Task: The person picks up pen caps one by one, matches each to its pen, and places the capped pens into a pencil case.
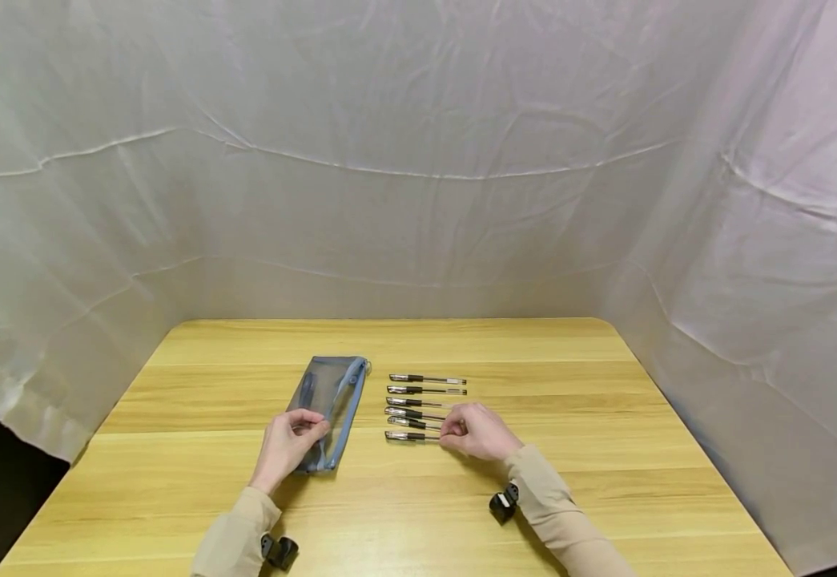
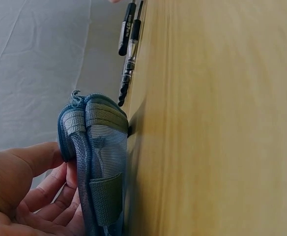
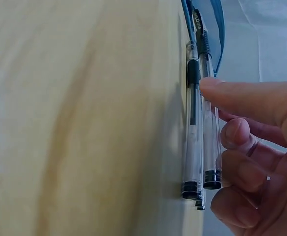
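Note:
A grey mesh pencil pouch [image 1: 320,381] with blue zipper trim lies left of centre on the table, its zipped side parted. My left hand [image 1: 284,449] pinches the pouch's upper layer at the opening between thumb and fingers. To the right of the pouch, several clear gel pens with black grips lie in a row, caps pointing left. My right hand [image 1: 481,433] is at the near end of the row, pinching one pen [image 3: 212,147] by its barrel. That pen looks slightly raised beside another pen [image 3: 193,147] in the right wrist view. Fingers partly hide the pens' right ends.
The wooden table [image 1: 569,361] carries the pouch and pens. Pale cloth curtains [image 1: 418,216] hang behind it and at both sides. A small black camera [image 1: 505,503] sits on the right wrist, another camera [image 1: 279,551] on the left.

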The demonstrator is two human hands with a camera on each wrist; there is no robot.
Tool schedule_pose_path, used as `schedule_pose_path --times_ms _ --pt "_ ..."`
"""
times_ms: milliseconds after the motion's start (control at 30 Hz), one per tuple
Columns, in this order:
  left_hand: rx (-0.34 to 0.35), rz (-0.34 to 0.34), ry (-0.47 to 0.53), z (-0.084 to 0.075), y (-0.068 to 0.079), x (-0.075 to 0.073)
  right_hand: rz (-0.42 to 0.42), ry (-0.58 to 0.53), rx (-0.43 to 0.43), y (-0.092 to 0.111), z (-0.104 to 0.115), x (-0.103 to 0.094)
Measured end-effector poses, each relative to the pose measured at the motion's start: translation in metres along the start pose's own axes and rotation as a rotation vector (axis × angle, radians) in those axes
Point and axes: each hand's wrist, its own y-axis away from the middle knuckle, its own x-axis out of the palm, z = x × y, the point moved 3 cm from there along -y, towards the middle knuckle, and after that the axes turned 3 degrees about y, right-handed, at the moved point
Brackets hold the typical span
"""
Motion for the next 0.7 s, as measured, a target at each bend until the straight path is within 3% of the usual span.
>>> schedule_pose_path --times_ms 300,700 --pt "0.002 -0.004 0.004 -0.0033 0.0014 0.0001 0.031 -0.052 0.049 -0.0010 0.0045 -0.0018" --pt "-0.003 0.000 -0.009 -0.0034 0.0013 0.0002 0.013 -0.087 -0.003 -0.0021 0.0076 -0.0023"
